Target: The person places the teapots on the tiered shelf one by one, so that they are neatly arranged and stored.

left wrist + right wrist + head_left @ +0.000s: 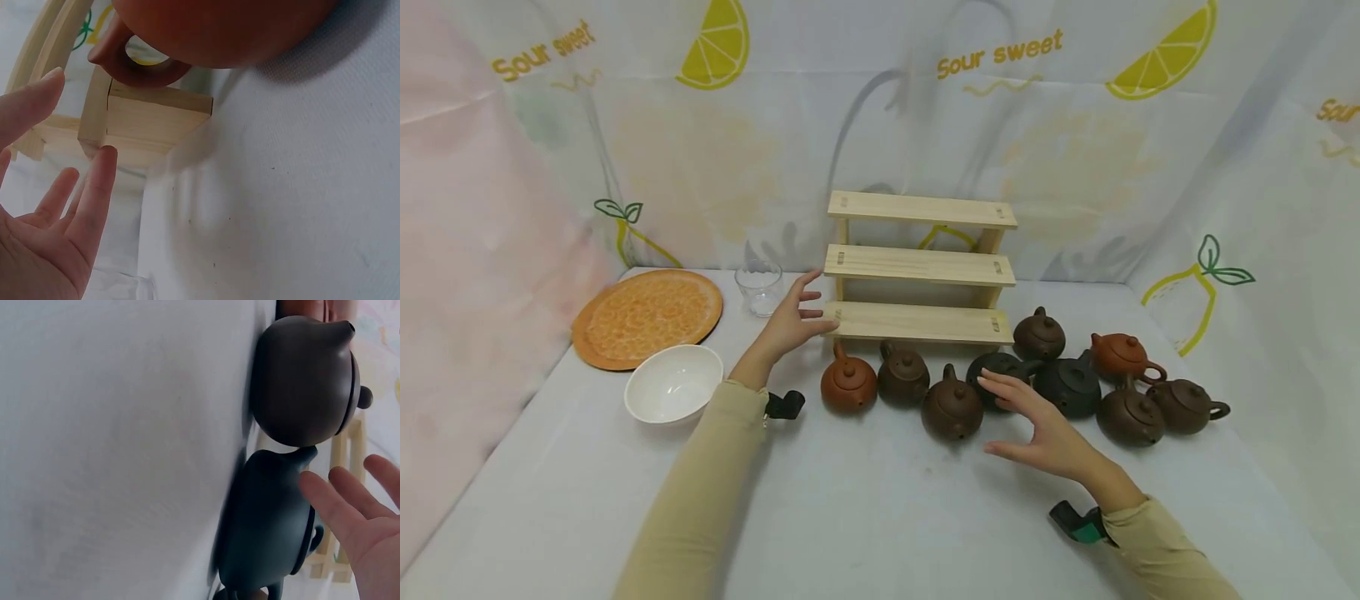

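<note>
My left hand (786,327) reaches to the left end of a three-step wooden shelf (917,323), fingers spread, fingertips right at the lowest board. Just in front of it stands an orange-brown teapot (848,385), large at the top of the left wrist view. My right hand (1047,432) hovers with thumb and fingers apart and holds nothing. Its fingertips overlap a black teapot (992,371) in the head view. Left of it are a dark brown teapot (952,408) and another brown teapot (903,377). In the right wrist view, the fingers come close to a black teapot (265,519).
More teapots cluster on the right: a black teapot (1067,387), a reddish teapot (1118,357) and several brown ones. On the left lie a round orange-patterned board (647,312), a white bowl (673,385) and a clear glass (760,290). A printed curtain (880,100) hangs behind the table.
</note>
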Available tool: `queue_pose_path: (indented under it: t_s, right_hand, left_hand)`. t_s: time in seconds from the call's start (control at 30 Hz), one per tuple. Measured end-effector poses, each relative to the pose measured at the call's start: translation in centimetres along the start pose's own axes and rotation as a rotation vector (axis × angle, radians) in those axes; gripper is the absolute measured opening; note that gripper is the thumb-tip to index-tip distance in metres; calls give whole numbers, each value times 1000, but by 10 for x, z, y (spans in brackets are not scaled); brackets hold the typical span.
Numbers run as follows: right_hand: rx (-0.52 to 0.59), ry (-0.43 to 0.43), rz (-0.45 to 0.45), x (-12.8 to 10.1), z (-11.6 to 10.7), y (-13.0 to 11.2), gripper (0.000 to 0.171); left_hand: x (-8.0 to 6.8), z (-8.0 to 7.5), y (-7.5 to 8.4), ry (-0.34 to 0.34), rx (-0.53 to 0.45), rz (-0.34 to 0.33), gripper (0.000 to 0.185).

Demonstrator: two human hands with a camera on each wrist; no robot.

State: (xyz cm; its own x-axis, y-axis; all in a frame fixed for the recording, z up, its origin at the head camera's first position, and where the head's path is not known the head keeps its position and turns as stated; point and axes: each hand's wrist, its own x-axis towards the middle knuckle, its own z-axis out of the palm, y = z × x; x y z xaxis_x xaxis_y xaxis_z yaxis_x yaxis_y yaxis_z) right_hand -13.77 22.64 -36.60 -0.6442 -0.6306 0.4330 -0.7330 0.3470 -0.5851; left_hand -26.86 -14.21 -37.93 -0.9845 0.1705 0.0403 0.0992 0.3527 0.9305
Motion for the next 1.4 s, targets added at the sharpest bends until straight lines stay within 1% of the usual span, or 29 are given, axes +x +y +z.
queue_pose_path:
  t_s: [0.1,0.17,0.2,0.37,0.4,0.43,0.53,0.6,0.77,0.83,0.93,1.07,1.23,1.3,1.4]
  right_hand:
    - [17,-16,25,3,3,1,72]
    - [3,-24,44,4,5,1,69]
    - [0,-30,48,3,7,6,69]
    - [-55,-45,53,1,15,28,71]
    - [-58,-40,47,2,16,29,71]
    - [-67,-34,45,4,16,25,70]
    - [-66,-18,45,12,16,11,67]
    - [-47,-12,53,15,17,8,66]
    - [-35,-4,112,13,25,24,68]
    - [-29,-13,140,11,27,31,71]
    - [-10,-28,171,9,28,36,72]
    - [7,-21,202,10,29,35,69]
    - [-31,-26,242,13,32,29,69]
    - [-42,-28,240,13,33,28,67]
    - [-29,-35,214,13,34,29,65]
  left_hand:
    - [3,0,-4,-8,6,0,93]
    - [5,2,-7,-9,9,0,94]
    - [6,2,-8,-8,14,5,94]
    - [5,4,-4,-25,37,47,94]
    - [5,4,-3,-29,40,57,93]
    - [6,4,-2,-34,37,58,93]
    - [7,4,-1,-37,18,43,94]
    - [8,5,-1,-36,11,29,94]
    - [9,6,-1,-32,-1,11,94]
    - [9,6,-1,-30,-6,12,94]
    - [8,6,-2,-30,-11,4,95]
    - [7,7,-1,-29,-12,-21,95]
    - [7,8,0,-29,-12,-34,95]
    - [7,8,0,-28,-14,-35,96]
    - [7,8,0,-29,-18,-35,96]
